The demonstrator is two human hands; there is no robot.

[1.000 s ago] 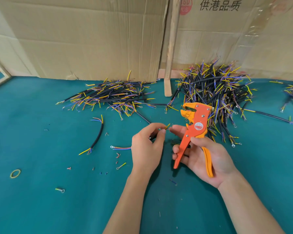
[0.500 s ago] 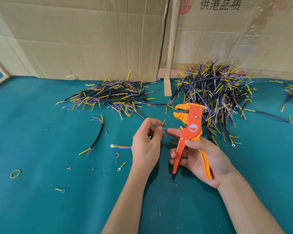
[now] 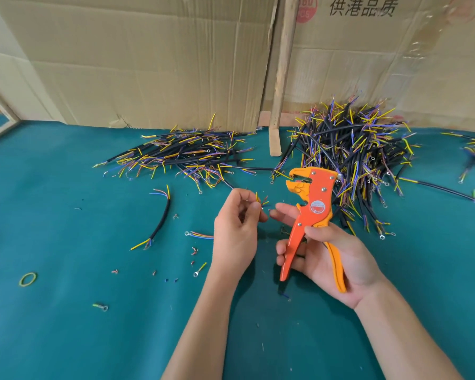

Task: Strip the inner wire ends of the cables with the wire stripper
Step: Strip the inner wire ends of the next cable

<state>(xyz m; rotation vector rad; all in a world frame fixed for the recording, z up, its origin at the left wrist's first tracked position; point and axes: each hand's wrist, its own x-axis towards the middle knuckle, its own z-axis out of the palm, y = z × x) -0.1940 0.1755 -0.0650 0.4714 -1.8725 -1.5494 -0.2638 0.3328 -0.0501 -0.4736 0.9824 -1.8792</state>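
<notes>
- yellow-green rubber band ring (image 3: 28, 279) lies on teal felt table cover (image 3: 66, 338), far left of the stripper; harmless
- short black-jacketed cable with yellow and blue ends (image 3: 161, 219) lies loose, left of the stripper, well apart from the hands
- flat heap of black cables with coloured inner wires (image 3: 187, 157) sits up-left of the stripper, against brown cardboard sheets (image 3: 148, 64)
- left hand (image 3: 236, 231) pinches thin yellow and red inner wire ends (image 3: 261, 200) at the fingertips, just left of the stripper head; likely light, floppy, springy, so hold close behind the tips
- orange metal wire stripper with yellow handle sleeve (image 3: 311, 215) is gripped by right hand (image 3: 332, 256), fingers curled round the handles; jaws stand apart, wires not yet in them
- taller tangled cable pile (image 3: 354, 157) lies right behind the stripper; stray ends could snag the head
- bits of cut insulation lie scattered below
</notes>
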